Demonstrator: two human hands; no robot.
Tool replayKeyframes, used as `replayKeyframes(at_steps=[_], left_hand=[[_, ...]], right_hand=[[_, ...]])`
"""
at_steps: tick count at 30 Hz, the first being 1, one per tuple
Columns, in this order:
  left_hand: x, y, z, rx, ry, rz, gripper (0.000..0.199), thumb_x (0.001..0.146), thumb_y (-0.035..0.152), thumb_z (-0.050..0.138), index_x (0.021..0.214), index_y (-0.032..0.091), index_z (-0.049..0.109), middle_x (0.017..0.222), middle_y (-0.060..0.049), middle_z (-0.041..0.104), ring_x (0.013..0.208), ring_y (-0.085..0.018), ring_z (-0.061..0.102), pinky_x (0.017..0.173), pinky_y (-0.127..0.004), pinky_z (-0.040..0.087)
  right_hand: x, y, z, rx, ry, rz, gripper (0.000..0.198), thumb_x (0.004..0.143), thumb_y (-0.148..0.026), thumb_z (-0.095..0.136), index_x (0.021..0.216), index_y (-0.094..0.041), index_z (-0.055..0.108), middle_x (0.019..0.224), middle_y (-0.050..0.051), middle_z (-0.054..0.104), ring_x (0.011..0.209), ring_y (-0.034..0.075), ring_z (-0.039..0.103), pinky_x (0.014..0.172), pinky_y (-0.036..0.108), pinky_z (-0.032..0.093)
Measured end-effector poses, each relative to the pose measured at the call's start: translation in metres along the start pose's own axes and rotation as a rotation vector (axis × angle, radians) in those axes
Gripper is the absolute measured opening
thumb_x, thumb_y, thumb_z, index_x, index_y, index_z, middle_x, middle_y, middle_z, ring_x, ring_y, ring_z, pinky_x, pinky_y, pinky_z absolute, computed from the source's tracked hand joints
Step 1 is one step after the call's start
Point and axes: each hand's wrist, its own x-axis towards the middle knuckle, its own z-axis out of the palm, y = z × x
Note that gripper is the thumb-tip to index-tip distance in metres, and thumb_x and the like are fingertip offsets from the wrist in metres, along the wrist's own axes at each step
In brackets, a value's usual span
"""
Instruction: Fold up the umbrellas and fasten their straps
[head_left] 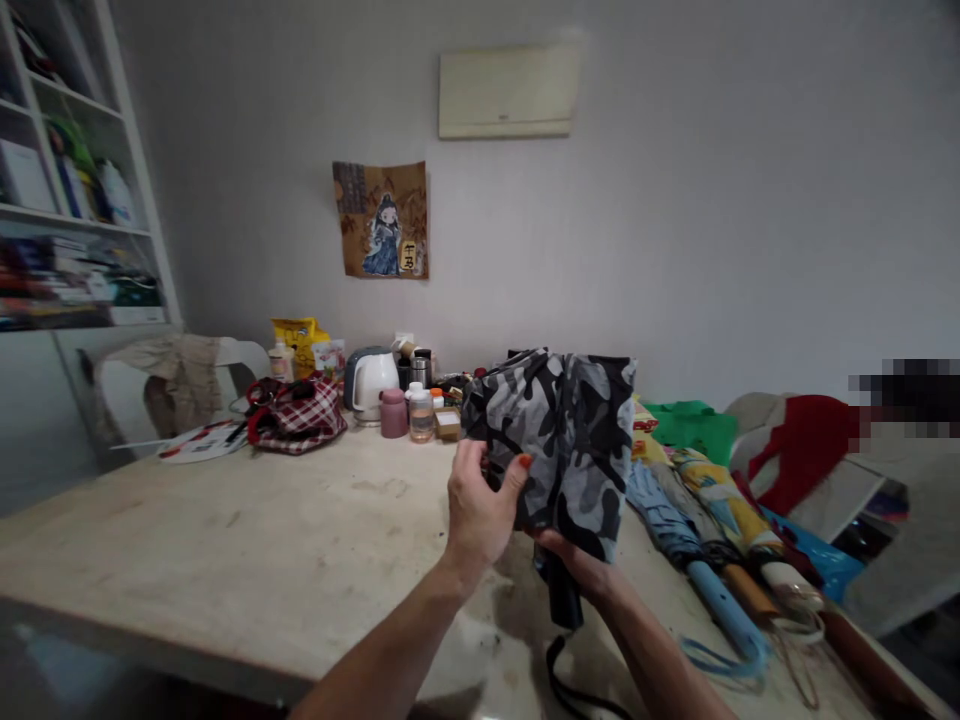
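A grey and black camouflage folding umbrella point(577, 440) is held up over the table, its canopy loose and folded in panels. My left hand point(484, 495) pinches the canopy's left side between thumb and fingers. Underneath, my right hand point(577, 565) supports the umbrella from below, near the top of its black handle point(564, 600); the canopy hides most of its fingers. A black wrist strap point(555, 665) dangles from the handle toward the table.
Several closed umbrellas, including a light blue one point(667, 520) and a yellow one point(720, 490), lie at the right of the table point(262, 540). A plaid bag point(300, 415), white kettle point(375, 385), pink jar point(393, 414) and bottles stand at the back.
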Motion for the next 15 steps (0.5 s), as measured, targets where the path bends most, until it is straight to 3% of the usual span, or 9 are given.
replayKeyframes(at_steps=[2, 6, 9, 12, 15], left_hand=[[-0.001, 0.006, -0.003, 0.0, -0.047, -0.024, 0.029, 0.086, 0.04, 0.057, 0.068, 0.02, 0.045, 0.069, 0.001, 0.047, 0.065, -0.014, 0.046, 0.062, -0.026, 0.037], [0.002, 0.017, -0.015, -0.174, -0.087, -0.069, 0.03, 0.09, 0.038, 0.051, 0.068, 0.021, 0.04, 0.058, 0.005, 0.037, 0.055, -0.01, 0.035, 0.054, -0.023, 0.031], [0.001, 0.033, -0.026, -0.338, -0.128, -0.1, 0.031, 0.089, 0.04, 0.054, 0.069, 0.02, 0.041, 0.059, 0.006, 0.036, 0.055, -0.009, 0.033, 0.051, -0.021, 0.03], [0.0, 0.044, -0.033, -0.501, -0.172, -0.135, 0.03, 0.088, 0.042, 0.057, 0.072, 0.02, 0.044, 0.062, 0.005, 0.041, 0.056, -0.009, 0.035, 0.051, -0.02, 0.033], [0.005, 0.033, -0.027, -0.521, -0.156, -0.179, 0.026, 0.086, 0.04, 0.059, 0.077, 0.019, 0.049, 0.065, 0.004, 0.048, 0.057, -0.009, 0.042, 0.053, -0.019, 0.037]], right_hand=[[-0.001, -0.004, -0.001, -0.008, 0.001, 0.023, 0.034, 0.06, -0.047, 0.076, 0.07, -0.017, 0.063, 0.07, 0.008, 0.066, 0.075, 0.024, 0.063, 0.07, 0.036, 0.054], [-0.005, -0.016, -0.003, 0.013, -0.075, 0.084, 0.036, 0.06, -0.049, 0.076, 0.071, -0.016, 0.067, 0.071, 0.007, 0.067, 0.089, 0.027, 0.065, 0.083, 0.038, 0.053], [-0.007, -0.015, -0.002, 0.019, -0.076, 0.194, 0.038, 0.057, -0.053, 0.074, 0.062, -0.017, 0.063, 0.066, 0.006, 0.064, 0.075, 0.024, 0.063, 0.074, 0.037, 0.052], [-0.006, -0.006, -0.001, 0.03, 0.026, 0.254, 0.038, 0.05, -0.05, 0.076, 0.061, -0.017, 0.061, 0.066, 0.006, 0.063, 0.064, 0.019, 0.058, 0.064, 0.033, 0.05], [-0.005, -0.001, -0.002, 0.051, 0.034, 0.257, 0.038, 0.053, -0.05, 0.076, 0.066, -0.017, 0.063, 0.069, 0.006, 0.064, 0.062, 0.018, 0.057, 0.061, 0.032, 0.048]])
